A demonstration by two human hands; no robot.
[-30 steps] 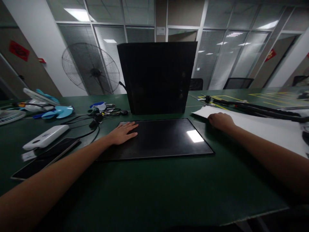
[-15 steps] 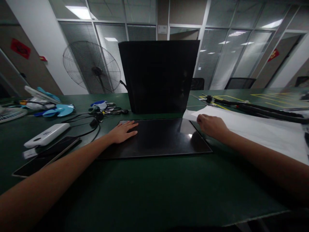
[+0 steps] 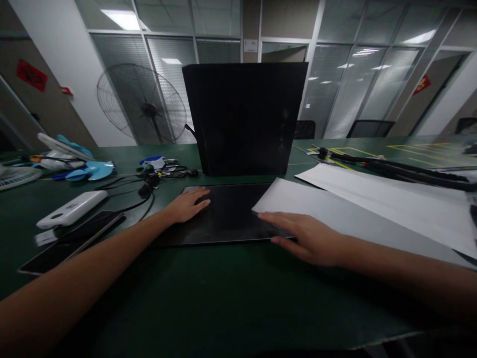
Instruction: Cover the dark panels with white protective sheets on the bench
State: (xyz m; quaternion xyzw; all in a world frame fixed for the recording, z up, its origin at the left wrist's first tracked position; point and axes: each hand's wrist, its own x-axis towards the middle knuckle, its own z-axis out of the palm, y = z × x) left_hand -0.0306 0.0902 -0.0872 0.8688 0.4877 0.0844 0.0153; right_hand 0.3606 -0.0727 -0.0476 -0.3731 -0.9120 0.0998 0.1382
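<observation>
A thin black flat panel (image 3: pixel 231 219), glossy like a screen, lies on the green table. My left hand (image 3: pixel 188 205) rests flat on its left part, fingers spread. Over the panel's right part lies a white sheet (image 3: pixel 298 196), its corner pointing toward the panel's middle. My right hand (image 3: pixel 309 238) is at the sheet's near edge, fingers stretched out and the thumb apart below them. Whether the fingertips press on the sheet cannot be made out. A second white sheet (image 3: pixel 391 194) lies partly under the first, farther right.
Behind the panel stands a large black box-like case (image 3: pixel 246 119). To the left are a white power bank (image 3: pixel 72 209), a dark phone-like slab (image 3: pixel 74 241), cables (image 3: pixel 149 186) and a small blue fan (image 3: pixel 91 170). A black cable bundle (image 3: pixel 402 171) lies at the back right.
My right hand has come left and nearer, from a pinch at a sheet's corner to stretched fingers. A white sheet now covers the panel's right part. My left hand has barely moved.
</observation>
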